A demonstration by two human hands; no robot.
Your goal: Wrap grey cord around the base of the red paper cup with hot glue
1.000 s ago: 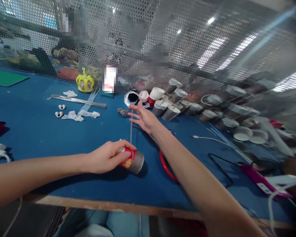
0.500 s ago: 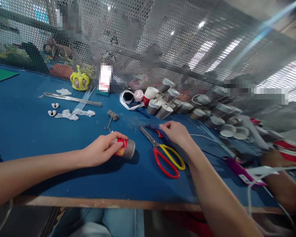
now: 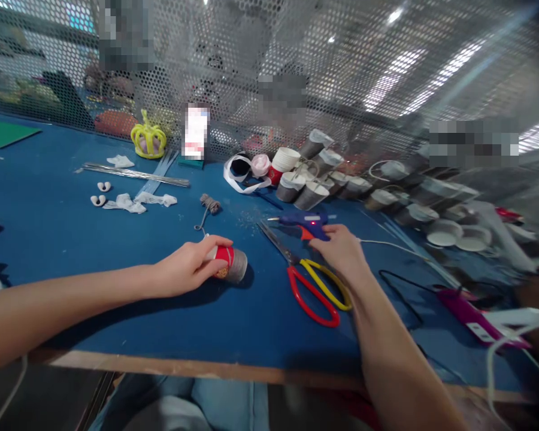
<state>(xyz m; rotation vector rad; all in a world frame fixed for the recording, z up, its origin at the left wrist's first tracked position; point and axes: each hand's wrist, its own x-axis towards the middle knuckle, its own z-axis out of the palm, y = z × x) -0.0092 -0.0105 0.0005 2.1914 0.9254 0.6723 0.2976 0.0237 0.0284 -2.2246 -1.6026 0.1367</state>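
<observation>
My left hand [image 3: 191, 266] is closed round a small paper cup [image 3: 225, 262], red and white, with grey cord wound about one end. The cup is tipped on its side, low over the table. In my right hand [image 3: 344, 248] is the handle of a blue glue gun [image 3: 308, 222] with an orange trigger and a small red light. Its nozzle points left. Just below the gun lie scissors [image 3: 293, 258] with one red and one yellow handle loop, open a little. A small bundle of grey cord [image 3: 210, 203] lies beyond the cup.
Several grey-wrapped cups [image 3: 312, 194] lie at the back right, near a white ribbon [image 3: 233, 187]. A yellow crown-shaped piece [image 3: 148, 140] and thin metal rods [image 3: 135, 174] are at the back left. A purple power strip [image 3: 469, 314] with cables is at right, against a mesh partition [image 3: 233, 72] behind.
My right hand has drawn back and turned the glue gun, so its body and red light now show. My left hand keeps the cup in nearly the same place. The view has shifted slightly.
</observation>
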